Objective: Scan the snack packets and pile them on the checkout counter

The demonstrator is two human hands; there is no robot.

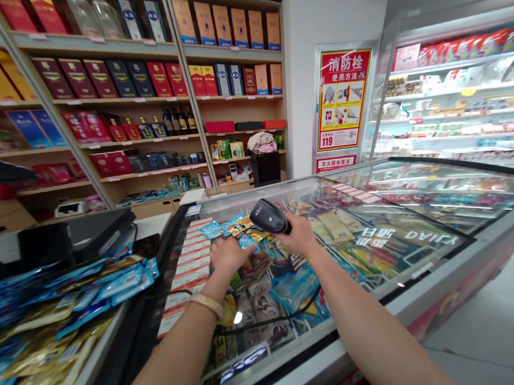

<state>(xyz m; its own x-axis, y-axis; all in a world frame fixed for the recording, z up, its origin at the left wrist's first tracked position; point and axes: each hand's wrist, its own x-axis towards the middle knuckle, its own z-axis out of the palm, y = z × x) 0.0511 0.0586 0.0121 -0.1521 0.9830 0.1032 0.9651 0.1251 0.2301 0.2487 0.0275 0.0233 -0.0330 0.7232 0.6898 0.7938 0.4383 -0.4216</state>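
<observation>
My right hand (299, 235) grips a black barcode scanner (267, 215), its head pointing left above a small pile of snack packets. Blue packets (211, 229) and a gold packet (240, 224) lie on the glass top of a chest freezer (264, 314). At the near edge of this pile is my left hand (229, 254), palm down with the thumb spread to the right; its fingertips are partly hidden among the packets. A black cable (277, 319) runs across the glass. Wrapped ice creams show beneath it.
On the left, a counter (92, 353) bears many blue and gold packets (118, 282) and a black device (98, 231). Shelves (125, 99) of boxes and bottles stand behind. A red poster (343, 100) hangs on the wall, and a lit display fridge (460, 96) is at right.
</observation>
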